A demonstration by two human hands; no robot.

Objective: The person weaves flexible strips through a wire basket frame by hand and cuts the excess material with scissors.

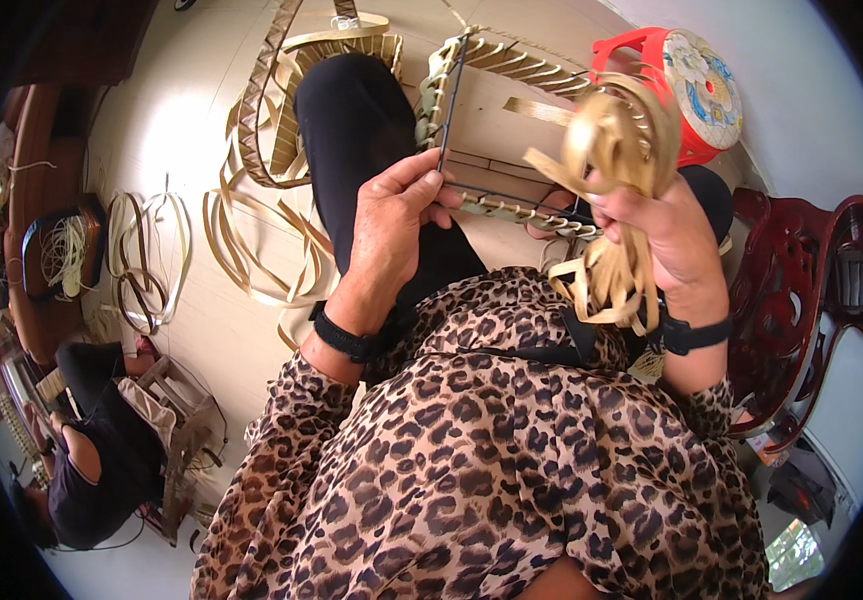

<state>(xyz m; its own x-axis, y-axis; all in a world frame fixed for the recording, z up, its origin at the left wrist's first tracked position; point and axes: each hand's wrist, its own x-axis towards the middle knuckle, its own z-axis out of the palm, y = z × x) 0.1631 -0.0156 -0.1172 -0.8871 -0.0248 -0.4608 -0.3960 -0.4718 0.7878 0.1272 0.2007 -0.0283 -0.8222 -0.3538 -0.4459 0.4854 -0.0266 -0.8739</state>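
A rectangular frame of dark thin rods [449, 110] stands in front of my lap, its edges partly wrapped with pale tan strip. My left hand [397, 205] is closed on the frame's near left corner, thumb and fingers pinching the dark rod. In my right hand [667, 230] is a looped bundle of flat tan strips [620, 130], held over the frame's right side. Loops of it stick up above the fist and others hang below. The bundle covers part of the frame's right edge.
Left of my knee stands a brown-wrapped frame [252, 130], with loose tan strips [227, 235] on the floor. A red stool [697, 145] is at the far right, a carved dark wooden chair [777, 300] nearer. Another person [102, 470] sits at lower left, near a dark tray [34, 262] of strips.
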